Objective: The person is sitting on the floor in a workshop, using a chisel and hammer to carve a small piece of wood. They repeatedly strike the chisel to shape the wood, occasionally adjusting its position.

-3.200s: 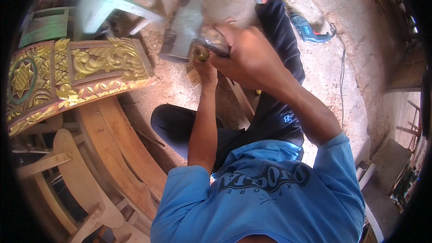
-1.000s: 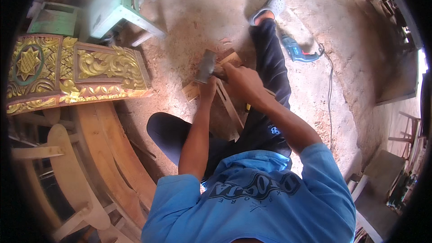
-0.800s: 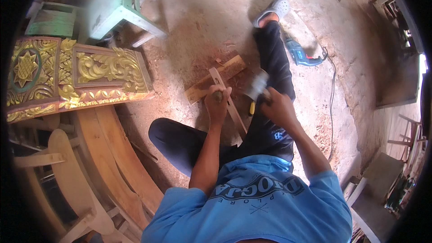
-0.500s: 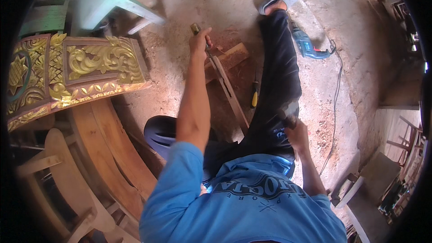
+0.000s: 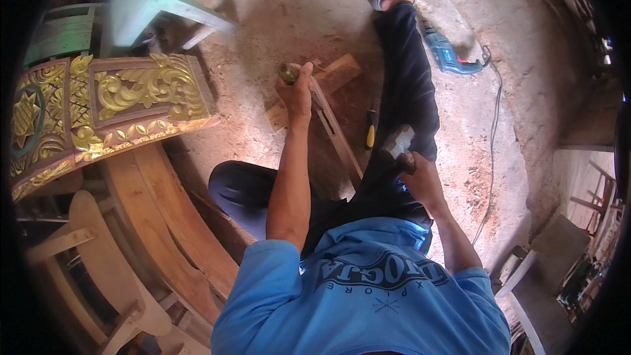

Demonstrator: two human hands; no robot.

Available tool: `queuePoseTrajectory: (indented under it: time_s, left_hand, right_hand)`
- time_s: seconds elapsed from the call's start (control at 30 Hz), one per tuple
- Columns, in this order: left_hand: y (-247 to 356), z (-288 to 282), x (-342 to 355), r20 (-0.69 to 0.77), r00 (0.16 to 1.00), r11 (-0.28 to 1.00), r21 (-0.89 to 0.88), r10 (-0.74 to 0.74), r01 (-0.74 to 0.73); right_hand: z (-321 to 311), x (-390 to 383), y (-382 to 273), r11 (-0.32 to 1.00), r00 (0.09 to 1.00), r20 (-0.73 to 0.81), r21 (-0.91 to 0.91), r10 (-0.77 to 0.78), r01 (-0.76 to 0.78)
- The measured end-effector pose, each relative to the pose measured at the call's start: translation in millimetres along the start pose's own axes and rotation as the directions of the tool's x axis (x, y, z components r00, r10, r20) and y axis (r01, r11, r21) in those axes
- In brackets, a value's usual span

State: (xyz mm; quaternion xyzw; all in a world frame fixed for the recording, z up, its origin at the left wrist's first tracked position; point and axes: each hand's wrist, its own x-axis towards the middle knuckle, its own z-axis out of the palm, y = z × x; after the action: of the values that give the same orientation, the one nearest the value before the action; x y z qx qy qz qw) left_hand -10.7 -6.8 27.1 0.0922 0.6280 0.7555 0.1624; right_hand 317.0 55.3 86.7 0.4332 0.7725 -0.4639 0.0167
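My left hand point(image 5: 298, 95) is closed round the handle of a chisel point(image 5: 287, 73), whose butt shows above the fist; its blade is mostly hidden. It is at the far end of a narrow wooden rail point(image 5: 342, 139) with a slot cut along it. That rail slants toward my lap, its far part over a wooden block point(image 5: 341, 71) on the floor. In my right hand point(image 5: 422, 179) is a hammer point(image 5: 399, 141), its metal head raised over my outstretched thigh. Between the rail and that leg lies a tool with a yellow and black handle point(image 5: 371, 133).
A blue power drill point(image 5: 452, 56) with a trailing cord lies right of my leg. At left stand a carved, gold-painted panel point(image 5: 148, 92), curved brown boards point(image 5: 158, 204) and chair parts point(image 5: 98, 250). A pale green piece of furniture point(image 5: 154, 0) stands farther back.
My left hand has come nearer to me with the chisel, whose handle now tilts toward view. The hammer has risen and moved left in my right hand.
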Motion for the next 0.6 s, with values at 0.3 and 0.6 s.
queuePoseTrajectory:
  time_s: [0.3, 0.6]
  left_hand:
    - [12.2, 14.6, 27.8, -0.029, 0.997, 0.996, -0.045, -0.074, 0.073]
    - [-6.8, -1.5, 13.4, -0.029, 1.0, 0.995, -0.102, 0.001, -0.004]
  right_hand:
    - [4.2, -6.3, -20.5, 0.998, 0.996, 0.075, -0.022, 0.056, -0.055]
    - [4.7, -14.4, -15.5, 0.992, 0.985, 0.112, -0.019, 0.128, -0.127]
